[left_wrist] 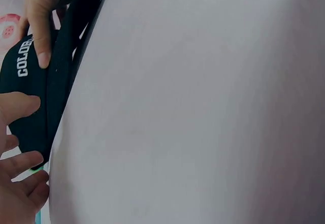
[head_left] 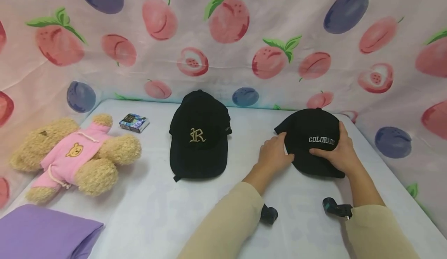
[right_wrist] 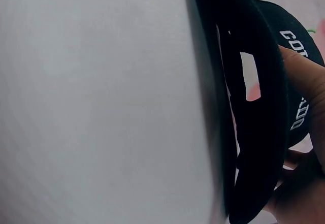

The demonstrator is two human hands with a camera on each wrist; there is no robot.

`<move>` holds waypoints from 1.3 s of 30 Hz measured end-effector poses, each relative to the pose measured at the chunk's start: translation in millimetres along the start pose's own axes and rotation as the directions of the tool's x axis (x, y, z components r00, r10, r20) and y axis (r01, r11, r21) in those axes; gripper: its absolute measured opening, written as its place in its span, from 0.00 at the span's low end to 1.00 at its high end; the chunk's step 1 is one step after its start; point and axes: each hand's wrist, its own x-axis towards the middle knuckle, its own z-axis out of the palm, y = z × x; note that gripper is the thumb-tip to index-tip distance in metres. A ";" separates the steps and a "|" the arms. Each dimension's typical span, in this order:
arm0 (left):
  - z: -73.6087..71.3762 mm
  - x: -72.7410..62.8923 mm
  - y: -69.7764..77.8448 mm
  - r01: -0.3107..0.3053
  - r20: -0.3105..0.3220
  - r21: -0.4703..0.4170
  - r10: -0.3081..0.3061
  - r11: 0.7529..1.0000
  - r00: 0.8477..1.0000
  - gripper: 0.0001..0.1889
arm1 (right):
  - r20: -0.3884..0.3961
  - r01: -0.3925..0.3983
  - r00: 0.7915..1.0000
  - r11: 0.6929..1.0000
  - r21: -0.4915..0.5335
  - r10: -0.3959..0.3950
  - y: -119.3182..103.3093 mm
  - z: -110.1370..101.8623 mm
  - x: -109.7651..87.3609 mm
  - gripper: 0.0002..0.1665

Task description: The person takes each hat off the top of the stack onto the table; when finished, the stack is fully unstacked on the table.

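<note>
A black cap with white COLORADO lettering [head_left: 310, 160] sits at the right of the table, its brim toward me. My right hand [head_left: 336, 146] grips its right side, thumb across the front beside the letters and fingers round the side. At the cap's left edge is my left hand [head_left: 274, 154], its thumb and loosely bent fingers apart. In the left wrist view those fingertips [left_wrist: 33, 158] overlap the cap's side. The right wrist view shows the brim close up, with the right thumb [right_wrist: 302, 71] on the crown.
A second black cap with a gold R [head_left: 199, 150] stands mid-table. To its left lie a small patterned box [head_left: 134, 122], a teddy bear in a pink hoodie [head_left: 75, 154] and a folded purple cloth [head_left: 45, 232]. A fruit-print curtain [head_left: 139, 65] hangs behind the white table [head_left: 146, 216].
</note>
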 end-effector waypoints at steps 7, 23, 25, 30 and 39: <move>-13.2 0.8 -15.3 -0.053 0.117 -0.070 0.061 0.996 0.991 0.30 | -0.015 0.009 1.000 1.000 -0.011 -0.009 1.9 -0.7 1.2 0.78; -36.3 -12.4 -37.1 -0.005 0.125 -0.294 0.043 0.956 0.991 0.24 | -0.024 -0.006 1.000 0.999 -0.037 0.005 5.5 -5.4 4.1 0.77; -38.0 -14.3 -39.3 0.001 0.121 -0.302 0.037 0.953 0.992 0.24 | -0.025 -0.004 1.000 0.999 -0.039 0.003 5.5 -5.1 4.9 0.77; -43.5 -20.0 -44.1 0.008 0.118 -0.343 0.035 0.939 0.992 0.23 | -0.028 -0.004 1.000 0.999 -0.052 0.003 6.0 -5.9 6.8 0.77; -51.5 -26.0 -51.1 0.013 0.105 -0.413 0.034 0.911 0.994 0.23 | -0.040 -0.017 0.999 0.998 -0.054 0.015 12.1 -8.3 9.1 0.77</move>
